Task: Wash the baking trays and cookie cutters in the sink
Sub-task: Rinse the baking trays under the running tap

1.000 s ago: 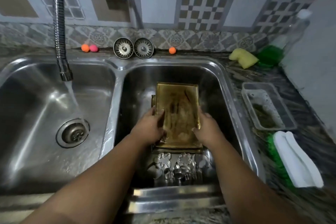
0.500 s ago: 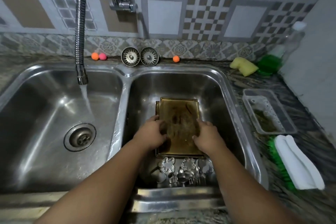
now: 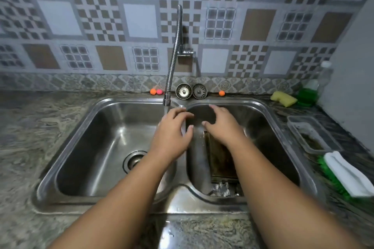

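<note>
**Baking tray lies in the right basin, both hands empty above the sink**

Mottled stone counter [image 3: 40,127] carries a double steel sink [image 3: 182,198] that fills the middle of the view. Dark and stained, the baking tray [image 3: 219,159] lies flat on the floor of the right basin [image 3: 269,143], partly covered by the right forearm.

The left hand [image 3: 172,133] hovers over the divider at 11 o'clock of the tray, fingers spread and loosely curved, holding nothing. The right hand [image 3: 222,125] hangs over the tray's far end at 12 o'clock, its fingers spread too and just as empty.

A flexible faucet [image 3: 174,56] drops from the wall at 12 o'clock of the sink. Its spout is just above the left hand, and water is running from it.

At 3 o'clock of the sink stands a clear plastic container [image 3: 311,135], with a white cloth [image 3: 348,176] at 4 o'clock. A yellow sponge [image 3: 283,98] sits at 2 o'clock.

The cookie cutters [image 3: 221,189] are heaped just beside the tray's near edge, at its 6 o'clock.

Two strainers [image 3: 183,91] lean on the wall behind the divider. Small orange and pink balls [image 3: 153,91] lie at 9 o'clock of them
</note>
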